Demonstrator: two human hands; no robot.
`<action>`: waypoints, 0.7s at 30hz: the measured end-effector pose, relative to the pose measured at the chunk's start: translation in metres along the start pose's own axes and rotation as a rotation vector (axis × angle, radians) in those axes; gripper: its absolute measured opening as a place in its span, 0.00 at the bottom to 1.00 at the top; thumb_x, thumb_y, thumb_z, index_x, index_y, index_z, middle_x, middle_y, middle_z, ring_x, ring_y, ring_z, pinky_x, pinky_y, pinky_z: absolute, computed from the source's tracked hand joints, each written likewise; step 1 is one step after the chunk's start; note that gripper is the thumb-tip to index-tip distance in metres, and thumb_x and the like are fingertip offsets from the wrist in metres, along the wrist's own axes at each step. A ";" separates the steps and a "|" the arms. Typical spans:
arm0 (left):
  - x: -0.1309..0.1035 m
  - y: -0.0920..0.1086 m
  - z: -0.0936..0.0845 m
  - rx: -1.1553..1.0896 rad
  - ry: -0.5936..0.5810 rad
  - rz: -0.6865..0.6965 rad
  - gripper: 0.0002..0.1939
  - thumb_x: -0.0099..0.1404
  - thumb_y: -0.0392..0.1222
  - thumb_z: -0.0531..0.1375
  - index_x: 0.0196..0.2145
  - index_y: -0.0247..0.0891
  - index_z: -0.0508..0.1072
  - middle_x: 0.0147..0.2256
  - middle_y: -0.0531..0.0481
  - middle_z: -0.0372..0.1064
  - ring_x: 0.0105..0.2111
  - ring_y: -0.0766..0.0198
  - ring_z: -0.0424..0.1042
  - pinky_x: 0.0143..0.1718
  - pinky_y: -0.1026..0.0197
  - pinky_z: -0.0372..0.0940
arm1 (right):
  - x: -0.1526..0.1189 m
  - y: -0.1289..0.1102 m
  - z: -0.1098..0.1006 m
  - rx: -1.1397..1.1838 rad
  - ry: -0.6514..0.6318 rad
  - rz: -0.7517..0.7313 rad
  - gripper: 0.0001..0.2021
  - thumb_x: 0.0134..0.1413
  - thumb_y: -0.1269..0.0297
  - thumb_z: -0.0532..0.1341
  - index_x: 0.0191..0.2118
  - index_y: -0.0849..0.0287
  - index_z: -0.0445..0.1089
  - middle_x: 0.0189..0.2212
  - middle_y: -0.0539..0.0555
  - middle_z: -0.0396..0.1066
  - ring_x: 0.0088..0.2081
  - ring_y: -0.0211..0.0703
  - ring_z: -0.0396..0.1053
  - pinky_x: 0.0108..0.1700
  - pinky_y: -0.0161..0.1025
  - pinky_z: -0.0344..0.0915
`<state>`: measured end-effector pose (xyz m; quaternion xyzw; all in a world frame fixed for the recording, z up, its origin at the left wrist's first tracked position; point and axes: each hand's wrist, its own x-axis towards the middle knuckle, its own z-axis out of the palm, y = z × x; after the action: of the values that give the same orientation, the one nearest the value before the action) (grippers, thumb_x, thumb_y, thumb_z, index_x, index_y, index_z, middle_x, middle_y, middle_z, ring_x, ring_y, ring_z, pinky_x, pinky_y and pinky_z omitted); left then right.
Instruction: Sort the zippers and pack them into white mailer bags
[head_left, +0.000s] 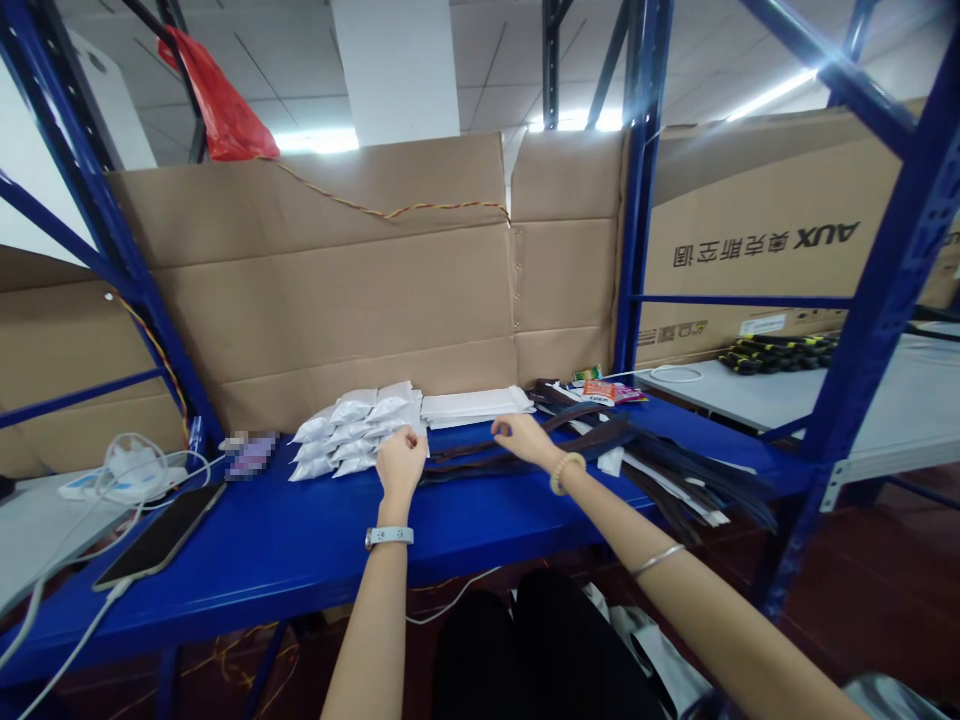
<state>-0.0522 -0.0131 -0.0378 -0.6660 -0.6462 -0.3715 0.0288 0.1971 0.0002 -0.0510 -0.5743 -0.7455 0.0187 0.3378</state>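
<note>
Grip together, left hand (401, 462) and right hand (523, 440) alike; contents unclear; at least two dark strips (480, 467) between.

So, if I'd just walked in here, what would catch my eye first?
Probably the red plastic bag hanging at the upper left, above the cardboard panel. Next, the bright blue table, with plump white packets piled beside the left hand and long dark strips fanned out towards its right end.
</note>
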 end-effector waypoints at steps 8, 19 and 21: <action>-0.006 0.005 0.009 0.015 -0.211 0.175 0.05 0.56 0.39 0.59 0.31 0.42 0.75 0.26 0.53 0.70 0.29 0.64 0.68 0.28 0.66 0.56 | 0.004 -0.037 0.059 0.016 -0.006 -0.001 0.06 0.48 0.69 0.60 0.33 0.55 0.75 0.36 0.56 0.69 0.42 0.45 0.64 0.40 0.35 0.60; -0.005 0.005 0.009 0.027 -0.280 0.231 0.12 0.55 0.46 0.62 0.38 0.46 0.76 0.27 0.54 0.71 0.28 0.65 0.68 0.26 0.66 0.54 | -0.001 -0.037 0.053 0.059 0.080 0.000 0.08 0.57 0.67 0.55 0.36 0.55 0.72 0.36 0.54 0.67 0.43 0.43 0.61 0.44 0.36 0.58; -0.006 0.006 0.008 0.031 -0.273 0.241 0.11 0.56 0.46 0.61 0.38 0.46 0.76 0.27 0.54 0.70 0.28 0.65 0.68 0.26 0.66 0.53 | -0.001 -0.038 0.052 0.073 0.096 -0.007 0.08 0.57 0.68 0.54 0.36 0.56 0.71 0.36 0.55 0.66 0.43 0.43 0.61 0.44 0.36 0.58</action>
<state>-0.0428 -0.0150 -0.0438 -0.7825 -0.5651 -0.2616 -0.0048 0.1382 0.0052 -0.0757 -0.5594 -0.7292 0.0171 0.3937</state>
